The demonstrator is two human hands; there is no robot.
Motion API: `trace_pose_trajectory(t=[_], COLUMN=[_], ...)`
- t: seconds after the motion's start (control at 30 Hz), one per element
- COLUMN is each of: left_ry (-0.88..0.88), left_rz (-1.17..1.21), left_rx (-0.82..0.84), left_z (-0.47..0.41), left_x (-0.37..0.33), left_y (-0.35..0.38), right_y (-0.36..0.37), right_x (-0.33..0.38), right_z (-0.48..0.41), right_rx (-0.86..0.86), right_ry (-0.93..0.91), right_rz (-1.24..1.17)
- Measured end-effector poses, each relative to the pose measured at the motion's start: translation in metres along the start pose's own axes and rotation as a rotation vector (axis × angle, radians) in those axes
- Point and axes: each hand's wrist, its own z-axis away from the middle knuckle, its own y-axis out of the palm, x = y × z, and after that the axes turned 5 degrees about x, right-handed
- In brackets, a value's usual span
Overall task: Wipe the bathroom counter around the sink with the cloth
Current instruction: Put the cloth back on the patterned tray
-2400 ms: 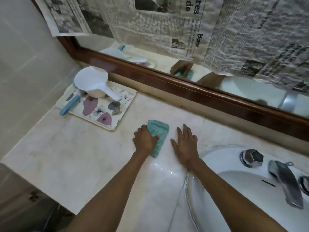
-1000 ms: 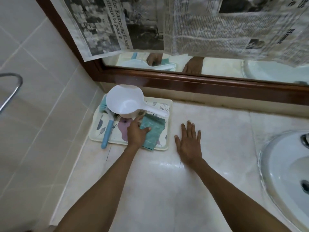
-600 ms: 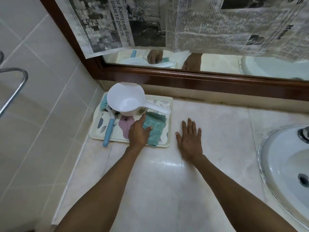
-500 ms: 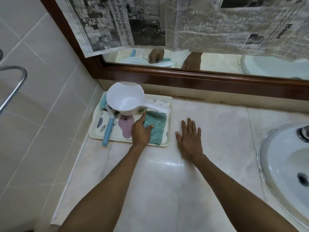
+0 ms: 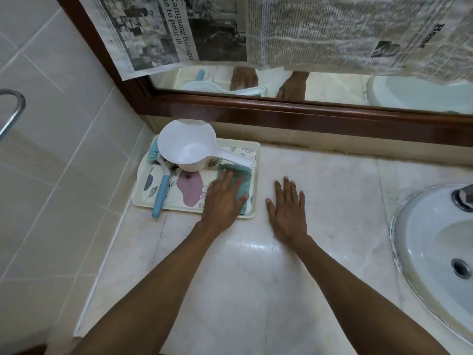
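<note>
While right hand point(image 5: 288, 210) lies flat, fingers spread, left hand point(image 5: 222, 198) presses cloth point(image 5: 240, 176) on tray point(image 5: 252, 213).

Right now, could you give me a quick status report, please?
Left hand flat on teal cloth, on tray. Right hand flat on counter. Scoop alongside.

The left hand point(image 5: 224, 198) covers most of the cloth point(image 5: 244, 179) under its grip. Right of that grip, the sink point(image 5: 419, 242) is cut off by the frame's edge; newspaper point(image 5: 332, 32) hides the mirror's upper part.
</note>
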Motion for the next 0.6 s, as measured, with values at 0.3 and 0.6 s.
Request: trace_pose_trajectory(t=[0.3,0.6], left_ry=[-0.008,-0.063], left_rz=[-0.144,0.094], left_rx=[0.223,0.086], left_z=[-0.006,-0.001], left_x=[-0.012,-0.033], left_y=[0.01,-0.013], right_y=[0.003,-0.03], right_x=[-0.003,-0.014], right_z=[0.0,0.001], right_rx=[-0.016,0.223], right_ry=[-0.006,-0.071], right_rz=[-0.006,-0.01])
